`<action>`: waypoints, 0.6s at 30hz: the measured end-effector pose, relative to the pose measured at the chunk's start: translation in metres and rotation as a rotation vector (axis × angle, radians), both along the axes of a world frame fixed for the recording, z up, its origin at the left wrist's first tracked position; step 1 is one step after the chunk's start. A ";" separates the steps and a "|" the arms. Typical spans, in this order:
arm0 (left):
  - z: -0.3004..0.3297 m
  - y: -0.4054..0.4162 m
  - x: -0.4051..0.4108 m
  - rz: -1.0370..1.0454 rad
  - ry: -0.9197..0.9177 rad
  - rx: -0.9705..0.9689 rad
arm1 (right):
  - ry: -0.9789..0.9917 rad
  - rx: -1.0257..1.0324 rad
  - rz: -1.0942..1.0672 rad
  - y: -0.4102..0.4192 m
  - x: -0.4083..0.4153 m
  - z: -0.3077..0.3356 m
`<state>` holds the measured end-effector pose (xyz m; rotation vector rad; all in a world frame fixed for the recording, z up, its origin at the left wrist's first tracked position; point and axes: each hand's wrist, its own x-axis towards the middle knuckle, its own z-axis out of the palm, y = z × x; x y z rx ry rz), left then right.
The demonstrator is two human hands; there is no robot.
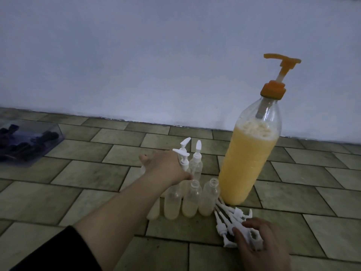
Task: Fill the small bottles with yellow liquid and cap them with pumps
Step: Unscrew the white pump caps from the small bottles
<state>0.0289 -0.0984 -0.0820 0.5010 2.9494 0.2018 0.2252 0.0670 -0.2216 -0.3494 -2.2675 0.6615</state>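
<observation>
Several small clear bottles stand on the tiled floor. Three open ones [191, 198] in the front row hold a little yellow liquid. Two behind them [196, 163] wear white pumps. My left hand [164, 165] reaches over the back row and grips a small bottle [143, 169] at its left end, which is mostly hidden under the palm. The big bottle of yellow liquid [250, 163], with an orange pump [281, 61], stands to the right. My right hand [259, 243] rests on the pile of loose white pumps [228, 218], fingers curled round one of them.
A clear plastic box [29, 141] with dark items sits on the floor at the far left. A pale wall [175, 55] rises just behind the bottles. Tiled floor [88, 192] stretches left and right of the group.
</observation>
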 end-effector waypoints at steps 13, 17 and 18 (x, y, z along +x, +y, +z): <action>0.046 -0.033 0.027 -0.049 0.214 0.627 | 0.224 -0.069 -0.035 -0.035 -0.019 0.114; 0.066 -0.033 0.038 -0.167 0.085 1.020 | 0.253 -0.267 0.224 -0.047 -0.038 0.185; 0.070 -0.031 0.041 -0.205 0.064 1.065 | 0.240 -0.320 0.253 -0.049 -0.045 0.196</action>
